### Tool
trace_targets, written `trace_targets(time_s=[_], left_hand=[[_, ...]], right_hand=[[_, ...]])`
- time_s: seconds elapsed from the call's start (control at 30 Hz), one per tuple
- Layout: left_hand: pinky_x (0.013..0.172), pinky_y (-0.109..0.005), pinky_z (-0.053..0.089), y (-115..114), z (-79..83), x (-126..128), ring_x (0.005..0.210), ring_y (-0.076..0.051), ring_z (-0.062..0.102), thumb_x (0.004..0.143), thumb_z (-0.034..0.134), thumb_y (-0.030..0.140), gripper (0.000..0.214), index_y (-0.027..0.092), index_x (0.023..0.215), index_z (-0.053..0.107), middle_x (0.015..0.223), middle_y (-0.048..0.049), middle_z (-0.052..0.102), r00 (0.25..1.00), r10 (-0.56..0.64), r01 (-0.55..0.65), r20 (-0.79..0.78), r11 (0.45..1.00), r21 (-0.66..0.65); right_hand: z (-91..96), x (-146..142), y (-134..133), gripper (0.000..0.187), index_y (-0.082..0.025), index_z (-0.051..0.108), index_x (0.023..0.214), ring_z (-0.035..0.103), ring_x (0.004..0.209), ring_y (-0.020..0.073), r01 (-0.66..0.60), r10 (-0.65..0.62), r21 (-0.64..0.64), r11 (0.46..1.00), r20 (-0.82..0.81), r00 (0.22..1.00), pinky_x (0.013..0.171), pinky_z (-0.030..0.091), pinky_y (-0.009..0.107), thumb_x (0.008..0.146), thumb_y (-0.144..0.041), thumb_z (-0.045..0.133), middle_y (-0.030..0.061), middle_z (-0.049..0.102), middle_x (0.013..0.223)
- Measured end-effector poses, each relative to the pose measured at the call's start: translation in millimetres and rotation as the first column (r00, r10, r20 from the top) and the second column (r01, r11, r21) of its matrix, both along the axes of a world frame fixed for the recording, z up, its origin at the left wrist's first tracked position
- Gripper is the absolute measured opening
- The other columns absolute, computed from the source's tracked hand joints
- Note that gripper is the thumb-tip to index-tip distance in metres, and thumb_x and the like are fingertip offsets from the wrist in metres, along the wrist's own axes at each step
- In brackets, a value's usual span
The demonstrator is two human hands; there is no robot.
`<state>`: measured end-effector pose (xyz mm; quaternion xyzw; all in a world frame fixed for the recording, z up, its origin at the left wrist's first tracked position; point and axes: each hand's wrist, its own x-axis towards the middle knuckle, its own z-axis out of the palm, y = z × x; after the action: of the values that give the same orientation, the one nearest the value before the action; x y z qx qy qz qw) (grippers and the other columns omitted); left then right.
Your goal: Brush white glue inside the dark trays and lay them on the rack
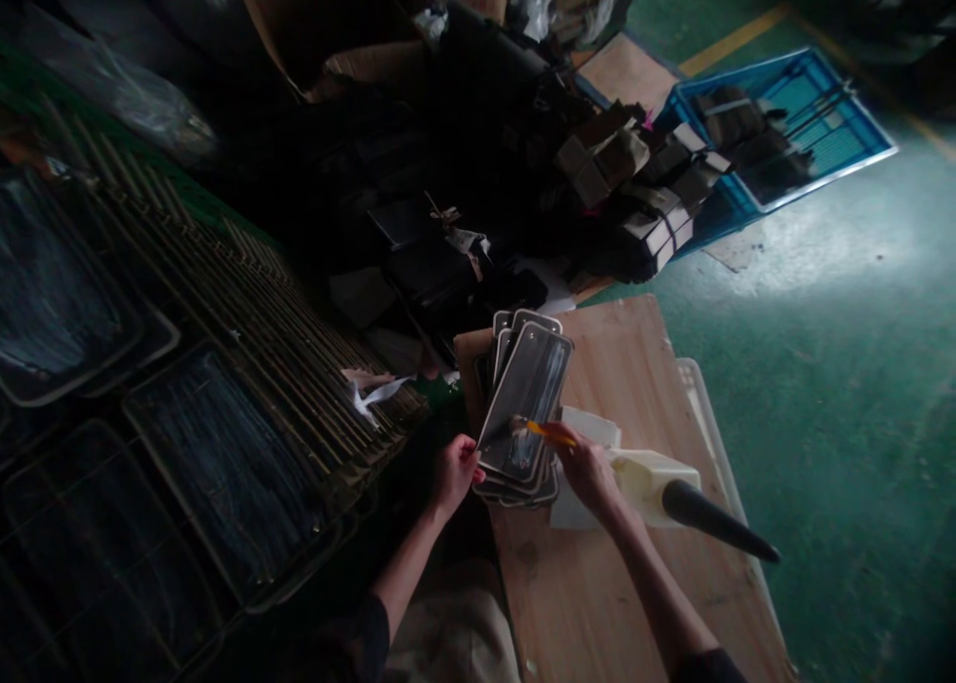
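Note:
A stack of dark rectangular panels with rounded corners and pale edges lies on a wooden board (627,364). Wet, shiny streaks run along the right side of the top panel (532,384). My left hand (454,476) pinches that panel's lower left corner between thumb and fingers. In my right hand (587,464) is a brush (549,432) with an orange handle, its bristles touching the panel's surface. Just right of my right hand stands a pale yellow container (649,479), partly behind my wrist. A dark tapered object (717,519) sticks out from it. White paper (590,426) lies under the container.
To the left is a wire rack (246,295) beside more streaked dark panels (224,464). Bundled dark pieces (657,225) are piled beyond the board, near a blue crate (822,145) on the green floor. Cardboard boxes (380,66) and plastic wrap stand at the back.

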<state>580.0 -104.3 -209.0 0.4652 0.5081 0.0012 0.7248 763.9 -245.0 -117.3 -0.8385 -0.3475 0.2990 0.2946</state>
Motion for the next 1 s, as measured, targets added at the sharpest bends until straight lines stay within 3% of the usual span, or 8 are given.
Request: trace_targets(time_s=[0.2,0.33,0.43,0.6,0.8,0.9,1.0], left_hand=[[0.040,-0.017,0.047,1.0,0.3,4.3,0.039,-0.012,0.062,0.075,0.068,0.029,0.017,0.020,0.078,0.054,0.053,0.0083,0.058,0.997,-0.009,0.008,-0.073,1.000,-0.012],[0.041,-0.017,0.048,-0.9,-1.1,4.2,0.041,-0.011,0.063,0.075,0.067,0.023,0.014,0.020,0.078,0.054,0.055,0.0081,0.059,0.993,-0.005,0.004,-0.116,1.000,-0.013],[0.042,-0.018,0.049,-2.3,-3.7,2.6,0.042,-0.012,0.065,0.076,0.067,0.023,0.013,0.020,0.079,0.055,0.057,0.0071,0.061,0.993,0.006,-0.007,-0.121,1.000,-0.016],[0.042,-0.018,0.049,-3.4,-7.5,-1.0,0.043,-0.014,0.066,0.075,0.069,0.031,0.018,0.019,0.079,0.056,0.056,0.0058,0.061,0.994,0.014,-0.015,-0.109,1.000,-0.009],[0.044,-0.022,0.054,-3.2,-5.3,-5.5,0.046,-0.014,0.066,0.069,0.077,0.043,0.033,0.018,0.078,0.058,0.062,0.0031,0.064,0.998,0.064,-0.065,-0.016,0.997,-0.051],[0.046,-0.023,0.056,-3.8,-4.6,-6.7,0.049,-0.015,0.068,0.070,0.077,0.042,0.032,0.017,0.080,0.060,0.065,0.0016,0.066,0.997,0.071,-0.072,-0.006,0.996,-0.057],[0.046,-0.022,0.056,-4.5,-4.5,-7.1,0.051,-0.016,0.070,0.072,0.076,0.040,0.030,0.016,0.082,0.061,0.068,0.0001,0.068,0.997,0.071,-0.072,-0.025,0.997,-0.038]], right_hand=[[-21.3,63.1,33.6,0.029,-0.022,0.068,0.117,0.072,0.088,0.0198,0.098,-0.121,0.087,0.991,0.327,0.937,0.076,0.054,0.029,0.103,-0.031,0.045,0.0064,0.074,0.107],[-24.3,75.5,51.2,0.030,-0.022,0.068,0.119,0.069,0.084,0.0181,0.123,-0.136,0.058,0.991,0.494,0.859,0.067,0.048,0.025,0.104,-0.032,0.044,0.0065,0.072,0.107],[-27.6,71.4,56.0,0.030,-0.023,0.068,0.120,0.067,0.079,0.0170,0.094,-0.076,-0.007,0.996,0.534,0.842,0.062,0.043,0.025,0.105,-0.030,0.043,0.0052,0.071,0.104],[-19.5,26.5,31.2,0.030,-0.023,0.066,0.122,0.064,0.071,0.0173,-0.068,0.132,-0.165,0.984,0.417,0.899,0.059,0.041,0.026,0.104,-0.026,0.043,0.0054,0.070,0.096],[13.6,-45.3,-14.3,0.030,-0.025,0.067,0.121,0.066,0.072,0.0181,-0.257,0.276,-0.148,0.955,0.124,0.953,0.063,0.049,0.026,0.102,-0.022,0.044,0.0044,0.070,0.091],[26.4,-41.5,-11.4,0.029,-0.026,0.069,0.115,0.068,0.071,0.0163,-0.195,0.194,-0.092,0.976,-0.025,0.981,0.063,0.051,0.024,0.104,-0.027,0.042,0.0028,0.072,0.091],[26.4,-6.0,11.9,0.027,-0.024,0.068,0.116,0.070,0.078,0.0163,-0.038,0.038,-0.001,0.999,0.061,0.997,0.066,0.052,0.023,0.104,-0.032,0.045,0.0041,0.073,0.100]])
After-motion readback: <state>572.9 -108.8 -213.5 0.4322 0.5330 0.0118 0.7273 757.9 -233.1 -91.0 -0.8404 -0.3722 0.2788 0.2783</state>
